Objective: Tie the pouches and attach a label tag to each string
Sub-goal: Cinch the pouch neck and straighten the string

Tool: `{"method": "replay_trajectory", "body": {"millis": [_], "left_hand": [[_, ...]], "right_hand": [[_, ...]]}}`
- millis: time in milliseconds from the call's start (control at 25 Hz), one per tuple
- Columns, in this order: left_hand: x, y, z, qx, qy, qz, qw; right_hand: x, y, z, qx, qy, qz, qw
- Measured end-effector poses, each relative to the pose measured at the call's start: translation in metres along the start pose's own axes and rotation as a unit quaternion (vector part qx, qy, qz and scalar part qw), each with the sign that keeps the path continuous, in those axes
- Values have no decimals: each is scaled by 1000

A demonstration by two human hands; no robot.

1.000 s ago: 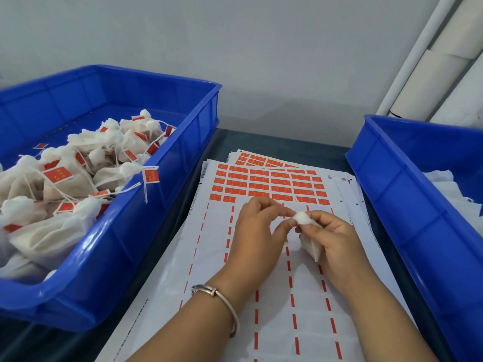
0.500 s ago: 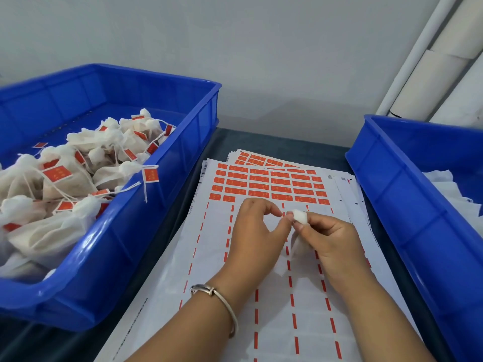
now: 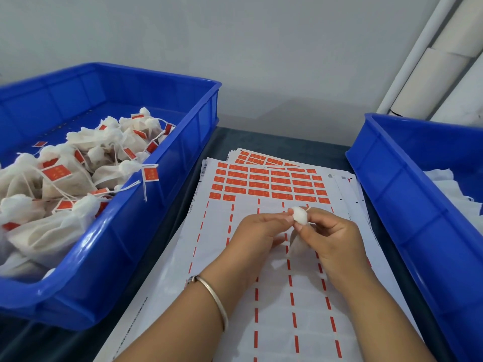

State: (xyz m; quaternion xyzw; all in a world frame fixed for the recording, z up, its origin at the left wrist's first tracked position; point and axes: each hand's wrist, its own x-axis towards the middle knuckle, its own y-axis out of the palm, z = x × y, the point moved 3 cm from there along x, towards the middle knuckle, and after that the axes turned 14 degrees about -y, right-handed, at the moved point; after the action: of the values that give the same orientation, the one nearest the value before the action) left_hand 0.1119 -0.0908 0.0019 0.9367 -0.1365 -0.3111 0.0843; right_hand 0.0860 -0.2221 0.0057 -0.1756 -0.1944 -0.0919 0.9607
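Pouches (image 3: 78,178) fill left crate (image 3: 156,205); both hands' fingers (image 3: 285,218) pinch one pouch (image 3: 299,215).

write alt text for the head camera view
Both hands, left hand and right hand, pinch a small white pouch above a sheet of red labels. A blue bin of tagged pouches sits left; another bin right.

Bin (image 3: 136,231) with tagged pouches (image 3: 78,178) left; second bin (image 3: 407,205) right; label sheets (image 3: 261,231) between on table (image 3: 230,138); hands over sheets, near.
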Motion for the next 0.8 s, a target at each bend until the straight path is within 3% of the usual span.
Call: {"method": "replay_trajectory", "body": {"millis": [320,640,800], "left_hand": [[6,-3,3,9,-12,-26,1000],[2,-1,-7,-69,-35,-31,997],[-3,-1,-5,55,53,-14,997]], "right_hand": [[0,6,5,19,2,11,1000],[0,6,4,37,4,-13,999],[0,3,4,39,0,-20,999]]}}
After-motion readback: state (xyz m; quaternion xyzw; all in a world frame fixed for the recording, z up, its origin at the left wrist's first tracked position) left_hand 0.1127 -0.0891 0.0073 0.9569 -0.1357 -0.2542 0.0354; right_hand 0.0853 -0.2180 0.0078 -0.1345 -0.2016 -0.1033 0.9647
